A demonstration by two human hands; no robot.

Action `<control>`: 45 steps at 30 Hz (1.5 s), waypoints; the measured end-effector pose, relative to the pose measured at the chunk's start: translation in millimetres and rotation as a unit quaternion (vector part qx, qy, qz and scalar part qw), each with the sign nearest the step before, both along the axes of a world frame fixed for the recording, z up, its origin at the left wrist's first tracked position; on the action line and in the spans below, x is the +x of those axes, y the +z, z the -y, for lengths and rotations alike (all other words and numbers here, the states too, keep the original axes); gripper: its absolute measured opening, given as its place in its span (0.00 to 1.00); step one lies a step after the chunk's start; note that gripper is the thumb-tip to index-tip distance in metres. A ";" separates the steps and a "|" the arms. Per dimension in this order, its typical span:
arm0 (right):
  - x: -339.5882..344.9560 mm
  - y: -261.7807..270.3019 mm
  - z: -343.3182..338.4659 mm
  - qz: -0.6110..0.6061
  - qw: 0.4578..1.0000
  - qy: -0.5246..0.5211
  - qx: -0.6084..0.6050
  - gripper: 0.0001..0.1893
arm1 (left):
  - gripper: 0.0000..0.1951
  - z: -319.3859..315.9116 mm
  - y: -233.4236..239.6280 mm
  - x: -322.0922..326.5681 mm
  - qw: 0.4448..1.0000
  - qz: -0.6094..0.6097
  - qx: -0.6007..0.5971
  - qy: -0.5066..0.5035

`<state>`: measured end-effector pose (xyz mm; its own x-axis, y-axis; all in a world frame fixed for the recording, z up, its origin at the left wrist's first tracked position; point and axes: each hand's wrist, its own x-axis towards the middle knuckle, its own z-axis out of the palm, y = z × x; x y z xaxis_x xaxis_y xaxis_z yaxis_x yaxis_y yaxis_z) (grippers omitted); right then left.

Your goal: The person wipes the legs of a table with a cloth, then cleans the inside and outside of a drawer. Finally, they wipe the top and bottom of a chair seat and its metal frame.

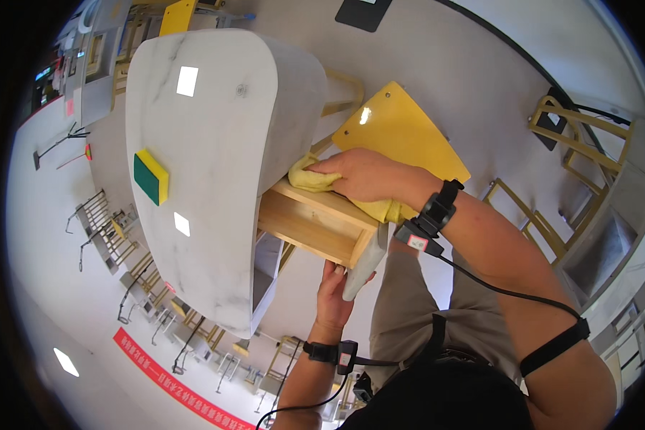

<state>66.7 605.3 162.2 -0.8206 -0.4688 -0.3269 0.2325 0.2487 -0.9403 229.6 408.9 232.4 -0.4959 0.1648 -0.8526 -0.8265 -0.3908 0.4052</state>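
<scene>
A wooden drawer (pixel 314 223) stands pulled out from under a white marble-patterned tabletop (pixel 209 145). My left hand (pixel 335 298) grips the drawer's grey front panel (pixel 366 263) near its lower corner, with the thumb by the drawer's wooden side. On the opposite side, my right hand (pixel 368 174) presses a bunched yellow cloth (pixel 314 174) against the drawer's upper edge. Part of that cloth hangs beneath the palm towards the front panel. A green and yellow scouring sponge (pixel 151 177) lies on the tabletop, away from both hands.
Close behind my right hand is a chair's yellow seat (pixel 400 126). Beside the drawer, the table has an open compartment (pixel 266 274). Wooden-framed stools (pixel 580 129) and more desks (pixel 604 258) stand to the right. Cables run along both my arms from wrist-worn devices (pixel 435 209).
</scene>
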 end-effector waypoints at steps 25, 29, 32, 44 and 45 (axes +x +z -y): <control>12.3 -10.9 -33.4 -0.011 0.991 0.130 0.032 0.20 | 0.29 -6.9 -0.6 7.1 0.997 0.063 -0.051 0.013; -1.2 0.0 -74.6 0.058 0.955 0.290 0.020 0.21 | 0.29 -9.0 4.4 7.2 0.996 0.075 -0.052 0.026; -9.7 3.3 -91.7 0.086 0.933 0.347 0.045 0.20 | 0.29 -7.8 4.7 8.1 0.996 0.069 -0.050 0.024; -10.9 -10.8 7.9 -0.096 0.993 0.039 0.051 0.15 | 0.28 -7.3 0.1 14.1 0.995 0.083 -0.041 0.023; -8.2 -15.5 8.2 -0.123 0.990 0.048 0.057 0.15 | 0.28 -7.5 -0.3 14.6 0.995 0.084 -0.043 0.023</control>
<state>58.5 597.0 146.6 -0.8349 -0.5206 -0.1784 -0.0300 0.3667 -0.9298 244.2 416.4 232.1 -0.3511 0.0677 -0.9339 -0.8673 -0.3995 0.2971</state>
